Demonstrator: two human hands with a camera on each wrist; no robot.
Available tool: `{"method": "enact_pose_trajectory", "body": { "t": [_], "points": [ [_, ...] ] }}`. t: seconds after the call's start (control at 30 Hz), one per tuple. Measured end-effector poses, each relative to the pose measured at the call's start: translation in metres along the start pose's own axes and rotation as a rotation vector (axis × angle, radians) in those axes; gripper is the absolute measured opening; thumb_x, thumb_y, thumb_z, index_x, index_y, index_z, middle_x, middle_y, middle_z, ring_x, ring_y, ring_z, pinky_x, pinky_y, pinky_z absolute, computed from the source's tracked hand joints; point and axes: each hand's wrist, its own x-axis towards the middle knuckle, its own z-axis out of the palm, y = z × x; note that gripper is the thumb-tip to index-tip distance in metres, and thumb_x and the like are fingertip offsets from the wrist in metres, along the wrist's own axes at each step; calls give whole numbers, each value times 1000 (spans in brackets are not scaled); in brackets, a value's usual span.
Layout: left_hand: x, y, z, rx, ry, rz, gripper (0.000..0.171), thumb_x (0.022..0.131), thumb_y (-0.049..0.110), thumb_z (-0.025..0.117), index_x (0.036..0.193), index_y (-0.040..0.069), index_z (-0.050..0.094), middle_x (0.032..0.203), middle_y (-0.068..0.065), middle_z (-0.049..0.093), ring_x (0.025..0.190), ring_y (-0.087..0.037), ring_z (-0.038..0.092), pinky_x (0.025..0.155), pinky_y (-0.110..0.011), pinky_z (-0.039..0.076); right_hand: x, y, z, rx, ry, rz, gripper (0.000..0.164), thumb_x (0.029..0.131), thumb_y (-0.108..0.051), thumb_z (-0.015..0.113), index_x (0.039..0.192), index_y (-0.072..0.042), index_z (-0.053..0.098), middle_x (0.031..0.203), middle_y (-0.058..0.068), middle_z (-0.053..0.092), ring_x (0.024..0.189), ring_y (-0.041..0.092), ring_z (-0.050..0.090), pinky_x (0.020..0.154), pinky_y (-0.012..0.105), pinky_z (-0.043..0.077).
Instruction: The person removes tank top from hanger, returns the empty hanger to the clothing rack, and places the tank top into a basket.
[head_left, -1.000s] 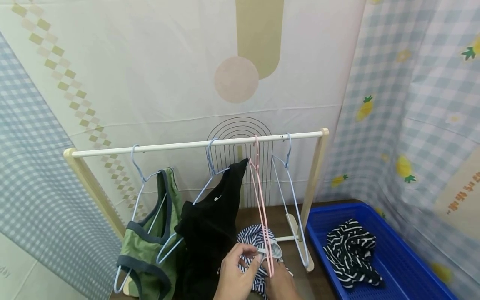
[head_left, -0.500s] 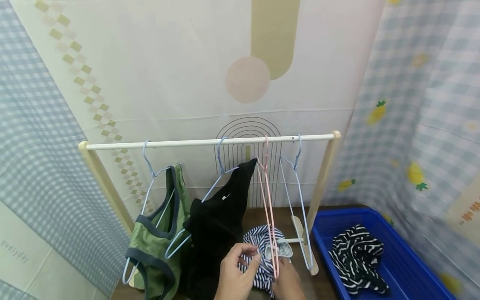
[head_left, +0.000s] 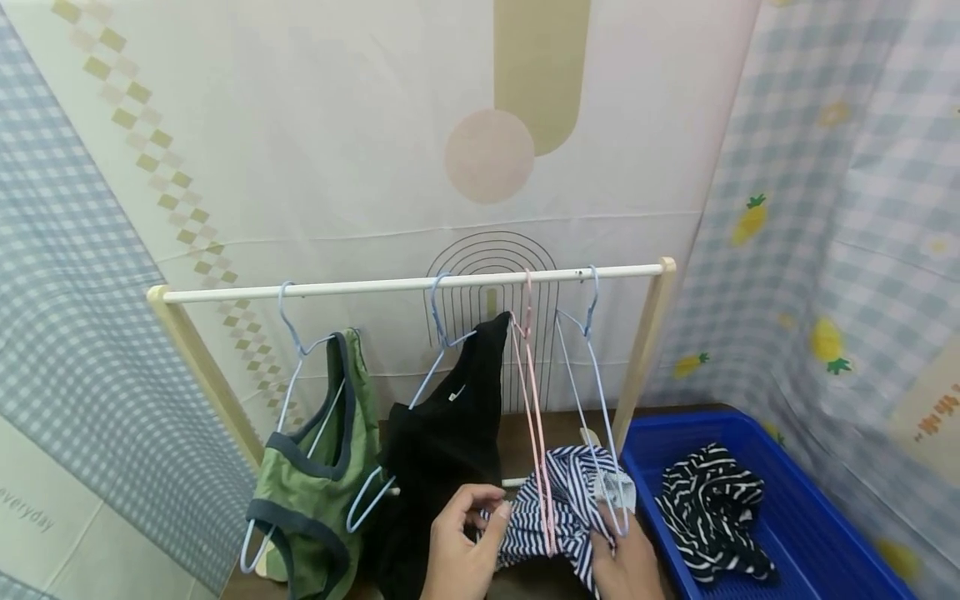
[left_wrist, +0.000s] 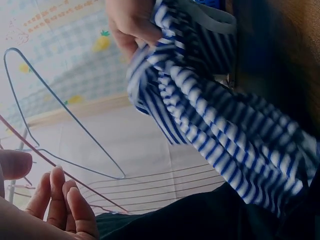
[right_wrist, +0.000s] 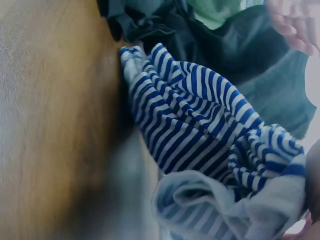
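Observation:
A blue-and-white striped garment (head_left: 525,521) with a pale grey band is bunched in my right hand (head_left: 628,557), which grips it near the band behind the blue hanger (head_left: 604,400) on the right. From there the cloth trails down and left, as the right wrist view shows of the striped cloth (right_wrist: 185,125). My left hand (head_left: 463,546) has its thumb and fingers apart and holds nothing. It is beside the bare pink hanger (head_left: 537,425), and in the left wrist view the pink hanger (left_wrist: 70,176) passes right at the fingertips of my left hand (left_wrist: 55,205).
A white rail (head_left: 360,287) on wooden posts carries the hangers. On it hang a green top (head_left: 300,475) with dark trim and a black garment (head_left: 450,433), slipped off one side of its hanger. At right, a blue basket (head_left: 817,517) holds a black-and-white striped garment (head_left: 712,508).
My right hand has moved right, drawing the striped garment with it past the pink hanger toward the right-hand blue hanger. My left hand has stayed almost in place.

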Motion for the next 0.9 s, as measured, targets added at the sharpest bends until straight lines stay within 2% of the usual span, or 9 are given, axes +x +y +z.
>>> {"method": "enact_pose_trajectory", "body": {
  "t": [0.13,0.17,0.2,0.3,0.4,0.63,0.7,0.8,0.9],
  "points": [
    [0,-2,-1,-12,14,-5,14,95,14,77,103,24,74,97,6,72,88,-5,63,79,-22,52,8,0,-17,32,40,28,31,79,3,76,109,-4,77,101,9,75,93,21,70,82,27,52],
    [-1,-3,-1,-18,19,2,14,95,13,78,103,23,74,96,6,72,87,-4,63,78,-22,52,10,-5,-25,19,38,50,31,80,3,76,110,-4,78,102,8,76,93,21,70,82,29,52],
    [-1,-3,-1,-25,26,10,13,94,13,78,102,23,74,95,5,72,86,-4,63,77,-22,52,12,-7,-30,25,39,80,32,81,3,76,112,-5,79,104,7,76,93,14,69,83,24,51],
    [-4,-5,0,-40,43,38,12,94,13,79,101,22,75,91,5,72,83,-3,63,75,-22,52,20,-14,-47,57,60,180,34,85,2,74,117,-7,79,108,6,75,94,-8,57,84,14,43],
    [-5,-6,-1,-50,50,49,11,95,15,79,100,23,75,91,5,72,82,-2,63,74,-21,52,28,-20,-63,92,117,244,31,88,1,72,118,-6,78,109,5,72,93,-20,45,85,13,38],
    [-3,-7,-4,-64,44,20,9,96,14,77,101,21,75,92,2,72,81,-4,63,73,-22,53,50,-31,-99,61,271,303,30,89,5,62,117,1,74,112,13,67,92,-23,35,84,23,36],
    [-1,-9,-5,-63,47,16,8,96,13,77,101,20,75,92,2,72,81,-4,63,72,-22,53,56,-31,-107,57,309,307,32,89,6,59,118,4,74,113,13,67,92,-22,35,82,19,35],
    [0,-10,-6,-67,51,6,6,97,13,76,101,17,75,91,1,71,80,-4,62,72,-22,53,64,-29,-118,80,367,296,33,89,9,57,116,4,74,106,-7,66,91,-20,40,78,11,35],
    [0,-12,-8,-74,58,-5,5,96,12,76,100,14,75,90,0,71,81,-4,63,71,-22,53,71,-27,-128,113,431,270,31,87,11,56,112,5,75,98,-32,53,89,-17,45,76,5,33]
  ]
}}
